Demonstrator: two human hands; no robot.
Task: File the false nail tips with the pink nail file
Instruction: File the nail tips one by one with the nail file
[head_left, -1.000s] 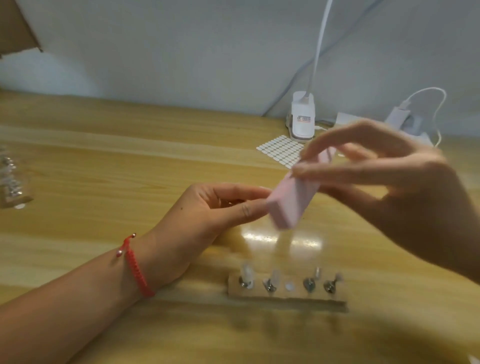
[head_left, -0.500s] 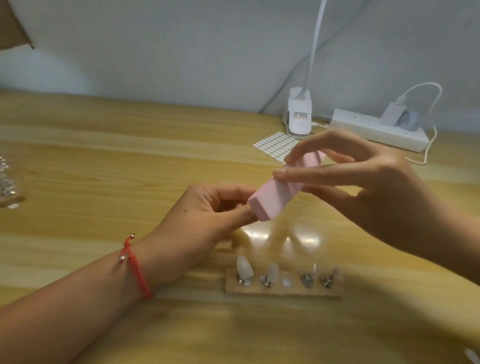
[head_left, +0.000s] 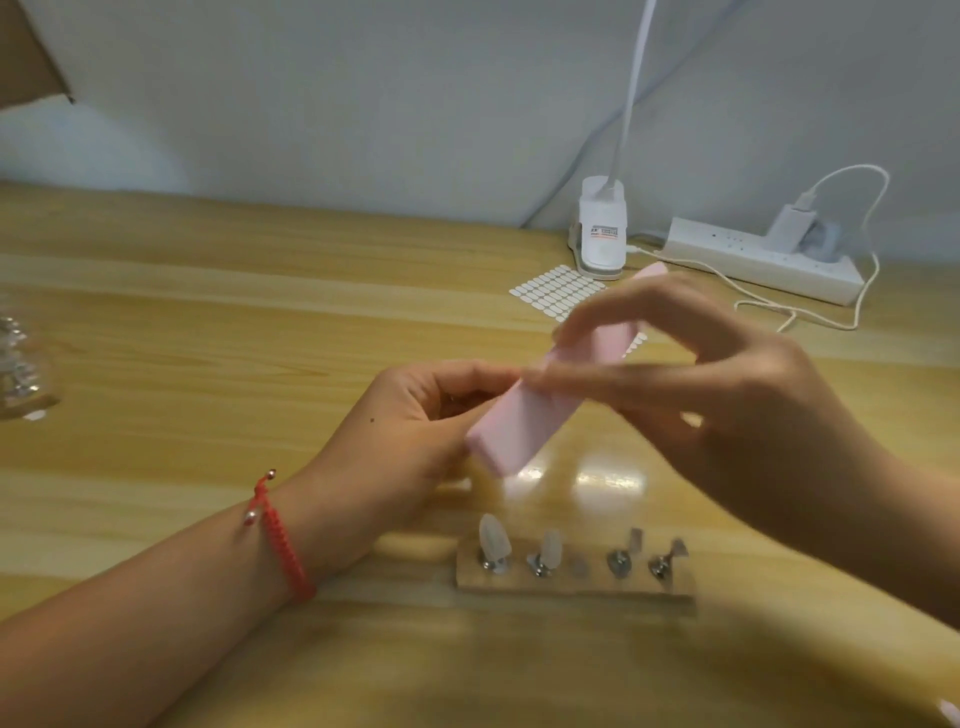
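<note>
Home desk, wooden top (head_left: 208, 338), power strip (head_left: 763, 260), lamp (head_left: 602, 234)

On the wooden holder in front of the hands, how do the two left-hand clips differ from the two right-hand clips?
The two left clips each carry a pale, translucent nail tip standing upright; the two right clips show only small grey blades, with no tip that I can make out. The left pair looks taller and rounded, the right pair shorter and angular. All four are metal clips in one row on the same wooden holder, and neither hand touches them.
</note>
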